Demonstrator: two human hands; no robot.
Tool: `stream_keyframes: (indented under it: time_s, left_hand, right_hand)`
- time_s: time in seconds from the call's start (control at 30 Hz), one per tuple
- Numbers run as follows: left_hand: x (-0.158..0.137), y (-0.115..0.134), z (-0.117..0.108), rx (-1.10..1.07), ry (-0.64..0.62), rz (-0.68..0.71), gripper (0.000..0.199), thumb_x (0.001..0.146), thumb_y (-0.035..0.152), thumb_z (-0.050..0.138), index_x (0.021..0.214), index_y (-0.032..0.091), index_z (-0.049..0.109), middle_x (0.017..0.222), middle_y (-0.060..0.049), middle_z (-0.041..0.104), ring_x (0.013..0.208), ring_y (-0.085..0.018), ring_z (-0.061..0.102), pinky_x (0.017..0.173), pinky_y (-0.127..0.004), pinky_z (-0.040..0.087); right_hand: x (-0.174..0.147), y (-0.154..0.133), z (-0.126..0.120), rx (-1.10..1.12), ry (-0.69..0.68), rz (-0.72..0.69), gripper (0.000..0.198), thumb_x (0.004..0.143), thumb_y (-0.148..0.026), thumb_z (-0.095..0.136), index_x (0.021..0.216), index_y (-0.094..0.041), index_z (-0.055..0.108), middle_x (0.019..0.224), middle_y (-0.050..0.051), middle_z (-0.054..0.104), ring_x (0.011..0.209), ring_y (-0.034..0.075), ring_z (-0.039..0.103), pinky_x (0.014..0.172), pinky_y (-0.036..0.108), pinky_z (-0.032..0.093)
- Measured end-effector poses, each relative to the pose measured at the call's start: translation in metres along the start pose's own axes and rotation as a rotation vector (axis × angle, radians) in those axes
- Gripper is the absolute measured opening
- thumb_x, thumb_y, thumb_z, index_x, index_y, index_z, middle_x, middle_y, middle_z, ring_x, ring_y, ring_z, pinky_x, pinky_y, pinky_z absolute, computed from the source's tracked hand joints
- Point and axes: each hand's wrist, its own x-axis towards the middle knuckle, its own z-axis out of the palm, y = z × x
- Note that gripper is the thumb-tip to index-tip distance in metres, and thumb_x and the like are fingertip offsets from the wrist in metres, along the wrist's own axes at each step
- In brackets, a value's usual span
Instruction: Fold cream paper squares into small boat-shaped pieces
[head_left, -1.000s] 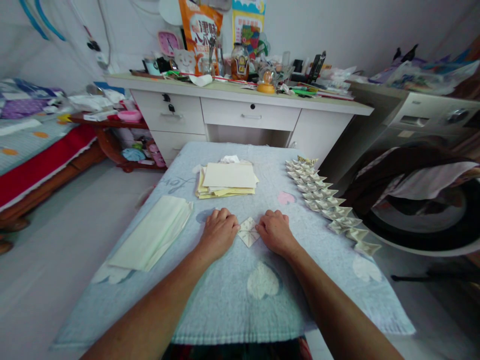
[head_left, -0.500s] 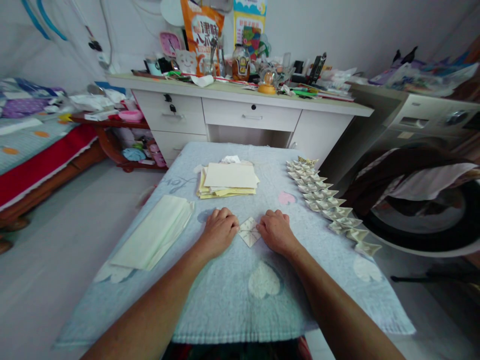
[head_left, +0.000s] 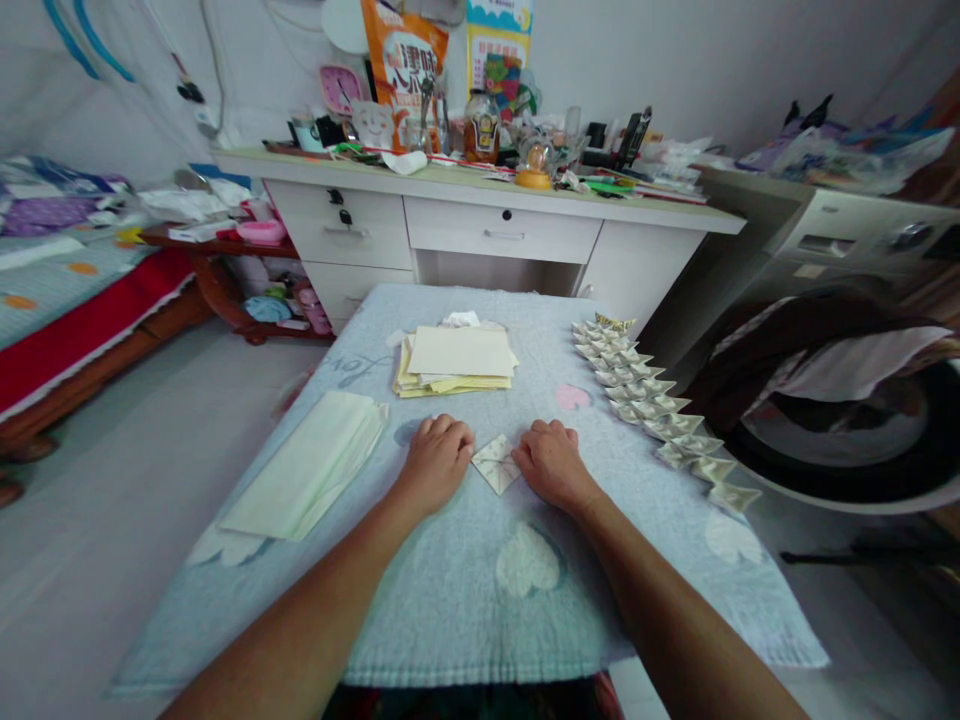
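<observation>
A small diamond of folded paper lies flat on the cloth-covered table, with crease lines across its face. At its left corner is my left hand, fingers curled and pressed together against the paper's edge; the exact contact is hard to make out. My right hand is closed too, its thumb and finger pinching the right corner. Farther back sits a stack of cream and yellow paper sheets. A pile of long pale green paper rests left of my left forearm. Rows of folded paper pieces run along the right side.
Light blue cloth with heart patterns covers the table. Beyond it stands a white desk crowded with jars, a pink clock and an orange bag. A washing machine with its door open is at the right, a bed at the left.
My left hand has shifted slightly left, and more of the paper's left corner now shows. My right hand has hardly moved.
</observation>
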Motion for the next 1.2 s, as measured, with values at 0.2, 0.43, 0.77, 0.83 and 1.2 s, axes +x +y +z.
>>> stream_keyframes:
  time_s: [0.2, 0.43, 0.77, 0.83, 1.2]
  left_hand:
    - [-0.002, 0.008, -0.004, -0.171, 0.113, 0.154, 0.023, 0.09, 0.013, 0.039, 0.095, 0.017, 0.062, 0.094, -0.005, 0.064, 0.094, -0.02, 0.056, 0.085, -0.036, 0.044]
    - [-0.017, 0.029, 0.012, 0.128, -0.009, 0.399, 0.024, 0.09, 0.014, 0.048, 0.109, 0.017, 0.062, 0.106, -0.007, 0.066, 0.1, -0.022, 0.058, 0.089, -0.039, 0.046]
    - [-0.022, 0.032, 0.02, 0.272, 0.02, 0.413, 0.023, 0.093, 0.019, 0.045, 0.107, 0.014, 0.063, 0.109, -0.009, 0.067, 0.099, -0.022, 0.061, 0.085, -0.037, 0.053]
    - [-0.022, 0.033, 0.021, 0.276, 0.022, 0.408, 0.023, 0.094, 0.019, 0.044, 0.106, 0.014, 0.064, 0.109, -0.009, 0.067, 0.099, -0.022, 0.062, 0.085, -0.037, 0.054]
    - [-0.022, 0.034, 0.02, 0.306, 0.024, 0.4, 0.024, 0.091, 0.016, 0.049, 0.109, 0.014, 0.064, 0.113, -0.01, 0.068, 0.102, -0.023, 0.062, 0.088, -0.039, 0.053]
  right_hand:
    - [0.0, -0.001, -0.001, -0.006, -0.016, 0.019, 0.032, 0.093, -0.035, 0.043, 0.085, -0.016, 0.067, 0.099, 0.011, 0.061, 0.096, 0.024, 0.048, 0.079, 0.036, 0.03]
    - [0.0, 0.0, 0.002, -0.002, 0.024, 0.012, 0.028, 0.091, -0.035, 0.047, 0.083, -0.017, 0.067, 0.097, 0.01, 0.061, 0.094, 0.024, 0.048, 0.079, 0.036, 0.03]
    - [-0.001, 0.003, 0.004, 0.033, 0.055, 0.023, 0.027, 0.09, -0.036, 0.049, 0.079, -0.018, 0.066, 0.092, 0.008, 0.062, 0.091, 0.022, 0.048, 0.077, 0.034, 0.029]
    - [-0.001, 0.004, 0.003, 0.043, 0.045, 0.019, 0.027, 0.091, -0.034, 0.049, 0.079, -0.018, 0.066, 0.092, 0.007, 0.062, 0.09, 0.022, 0.048, 0.076, 0.034, 0.028]
    - [-0.004, 0.012, -0.002, 0.103, -0.006, -0.009, 0.019, 0.088, -0.031, 0.052, 0.08, -0.019, 0.064, 0.091, 0.005, 0.059, 0.09, 0.02, 0.047, 0.077, 0.033, 0.027]
